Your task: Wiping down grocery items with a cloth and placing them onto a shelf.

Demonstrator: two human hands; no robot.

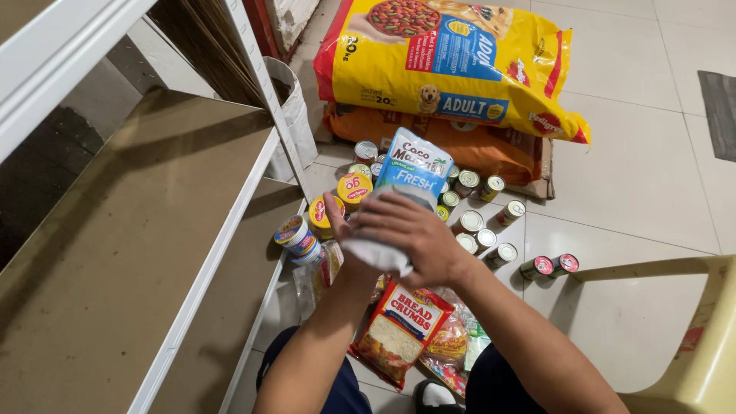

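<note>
**Two hands hold a blue and white pouch above the floor**

Head view: the left hand [337,222] and right hand [410,234] both close their grip around a blue and white pouch [402,192], held upright over scattered cans [469,222] on the tiled floor [636,169]. A breadcrumb packet [399,330] lies near, below it. Far behind, a yellow pet-food sack [452,61]. A metal shelf [130,222] stands left.

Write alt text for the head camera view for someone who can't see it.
Both hands, left hand and right hand, hold a blue and white pouch above tins and snack packets on a tiled floor. A yellow pet food bag lies behind; a bare shelf stands left.
</note>
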